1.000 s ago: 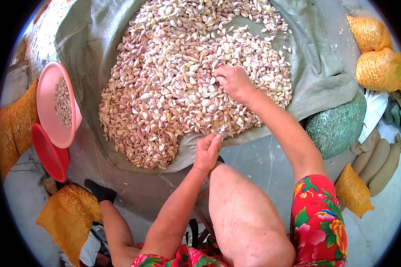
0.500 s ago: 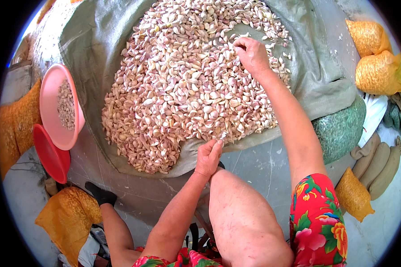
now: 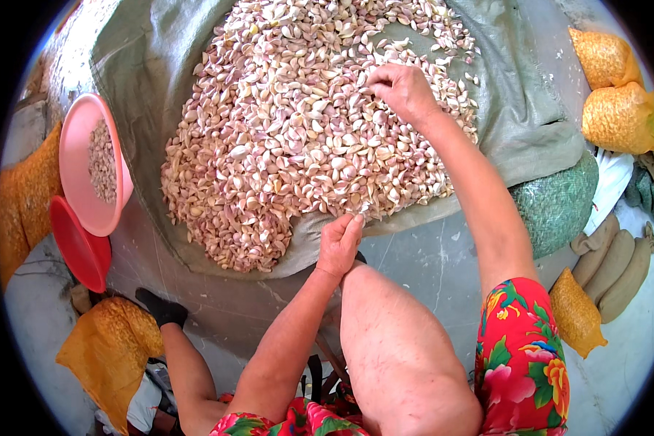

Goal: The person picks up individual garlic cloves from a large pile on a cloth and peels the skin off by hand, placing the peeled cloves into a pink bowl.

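**Two hands at a heap of garlic cloves**

A broad heap of garlic cloves [image 3: 298,138], pink and cream, lies on a grey-green woven sheet [image 3: 530,123] spread over the concrete floor [image 3: 421,247], filling the view from about ten o'clock round to one o'clock.

The right hand [image 3: 403,91] reaches out at about one o'clock and rests on the far part of the heap. Its fingers are curled down among the cloves, knuckles up; whether its grip has closed on any clove cannot be told, since the fingertips are hidden beneath the hand.

The left hand [image 3: 339,243] sits close to the centre, at the near edge of the heap where the cloves thin out on the sheet. Its fingers are drawn together and point up toward the heap, the tips touching the nearest cloves; the grip looks pinched, but what it holds, if anything, is too small to make out. The wrist lies just above the person's bare knee [image 3: 385,305].

At nine o'clock a pink plastic basin [image 3: 76,145] holds a small pile of cloves, overlapping a red basin [image 3: 80,251] just below it. Yellow mesh sacks [image 3: 618,109] sit at two o'clock, with another [image 3: 575,312] at four o'clock and one [image 3: 109,349] at seven o'clock. A green mesh sack [image 3: 556,207] lies beside the sheet at three o'clock.
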Available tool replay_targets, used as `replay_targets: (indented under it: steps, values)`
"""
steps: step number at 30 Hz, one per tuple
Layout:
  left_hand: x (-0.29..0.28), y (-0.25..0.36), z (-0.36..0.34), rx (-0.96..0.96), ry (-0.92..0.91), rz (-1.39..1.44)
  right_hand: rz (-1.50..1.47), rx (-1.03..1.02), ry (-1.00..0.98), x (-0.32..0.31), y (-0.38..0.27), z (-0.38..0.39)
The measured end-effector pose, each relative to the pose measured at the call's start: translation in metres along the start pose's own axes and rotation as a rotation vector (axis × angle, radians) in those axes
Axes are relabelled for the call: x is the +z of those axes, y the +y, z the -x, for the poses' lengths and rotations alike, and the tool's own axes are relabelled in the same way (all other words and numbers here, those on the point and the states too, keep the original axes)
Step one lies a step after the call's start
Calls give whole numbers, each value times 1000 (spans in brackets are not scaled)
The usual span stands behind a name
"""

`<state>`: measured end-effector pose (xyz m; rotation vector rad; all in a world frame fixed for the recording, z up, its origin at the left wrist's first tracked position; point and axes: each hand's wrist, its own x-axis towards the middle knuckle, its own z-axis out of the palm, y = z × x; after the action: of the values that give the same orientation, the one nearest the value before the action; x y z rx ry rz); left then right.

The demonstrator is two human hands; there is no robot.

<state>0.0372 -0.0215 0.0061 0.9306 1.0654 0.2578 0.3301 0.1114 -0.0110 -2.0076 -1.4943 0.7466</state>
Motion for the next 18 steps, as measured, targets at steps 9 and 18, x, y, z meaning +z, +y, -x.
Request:
replay_targets:
  steps: [9, 18]
  values:
    - [4, -1, -1, 7, -11, 34, -1, 37, -34, 3, 1, 31]
    - [5, 1, -1, -1, -8, 40, 125, 74, -118, 16, -11, 24]
